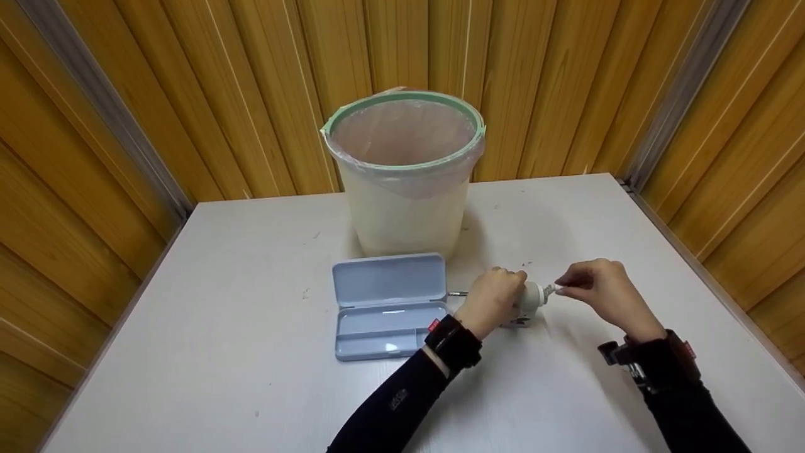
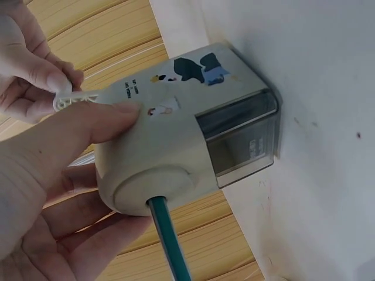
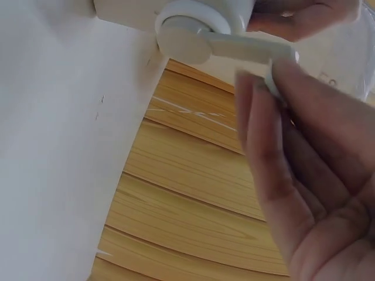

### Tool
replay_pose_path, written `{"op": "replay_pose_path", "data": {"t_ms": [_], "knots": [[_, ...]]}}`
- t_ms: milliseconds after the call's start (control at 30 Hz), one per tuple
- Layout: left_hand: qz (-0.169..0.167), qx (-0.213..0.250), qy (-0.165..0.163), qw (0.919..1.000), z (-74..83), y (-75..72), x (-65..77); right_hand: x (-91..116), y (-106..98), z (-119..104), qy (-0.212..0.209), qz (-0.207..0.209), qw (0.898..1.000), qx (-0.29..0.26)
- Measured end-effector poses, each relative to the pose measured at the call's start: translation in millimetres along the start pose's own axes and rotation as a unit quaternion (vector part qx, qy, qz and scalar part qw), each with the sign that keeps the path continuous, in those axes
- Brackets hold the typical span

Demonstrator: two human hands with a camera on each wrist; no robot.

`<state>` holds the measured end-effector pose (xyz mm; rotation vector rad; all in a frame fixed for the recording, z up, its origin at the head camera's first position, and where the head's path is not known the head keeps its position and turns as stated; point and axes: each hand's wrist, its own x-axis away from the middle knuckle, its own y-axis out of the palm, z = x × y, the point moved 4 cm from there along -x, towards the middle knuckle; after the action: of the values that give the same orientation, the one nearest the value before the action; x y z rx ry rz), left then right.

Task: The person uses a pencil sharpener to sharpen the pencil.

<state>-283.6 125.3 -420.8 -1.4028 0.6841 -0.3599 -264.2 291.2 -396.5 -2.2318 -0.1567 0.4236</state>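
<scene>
A cream pencil sharpener [image 2: 158, 129] with printed stickers and a clear shavings drawer [image 2: 243, 143] stands on the white table. My left hand [image 1: 495, 296] grips its body from above, the thumb lying across the top in the left wrist view. A green pencil [image 2: 170, 240] sticks out of its front hole, pointing left in the head view. At the opposite end, my right hand [image 1: 600, 289] pinches the knob of the white crank handle [image 3: 249, 48] between thumb and fingers. The pencil's tip is hidden inside the sharpener.
An open blue pencil case [image 1: 390, 277] lies left of the sharpener, its lid tilted back. Behind it stands a cream trash bin [image 1: 409, 214] with a green rim and clear liner. Wood-patterned walls border the white table [image 1: 239, 314].
</scene>
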Motion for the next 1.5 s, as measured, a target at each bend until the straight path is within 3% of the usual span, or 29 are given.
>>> {"op": "replay_pose_path", "data": {"t_ms": [267,867,967,1200,1500], "knots": [[0.001,-0.007,0.001,1.0,-0.5,1.4,-1.6,-11,6,3,-0.013,0.073,0.997,0.029],[-0.002,0.007,-0.002,1.0,-1.7,1.0,-3.0,-30,23,17,-0.01,0.105,0.994,0.023],[0.001,0.006,-0.003,1.0,-1.5,2.4,-3.3,-33,30,24,-0.014,0.099,0.994,0.034],[0.004,0.008,0.0,1.0,1.5,2.5,-2.0,-33,50,41,0.002,0.03,0.998,0.057],[0.001,-0.001,-0.011,0.9999,-0.9,2.4,-2.5,-36,52,43,-0.007,0.012,0.998,0.064]]}}
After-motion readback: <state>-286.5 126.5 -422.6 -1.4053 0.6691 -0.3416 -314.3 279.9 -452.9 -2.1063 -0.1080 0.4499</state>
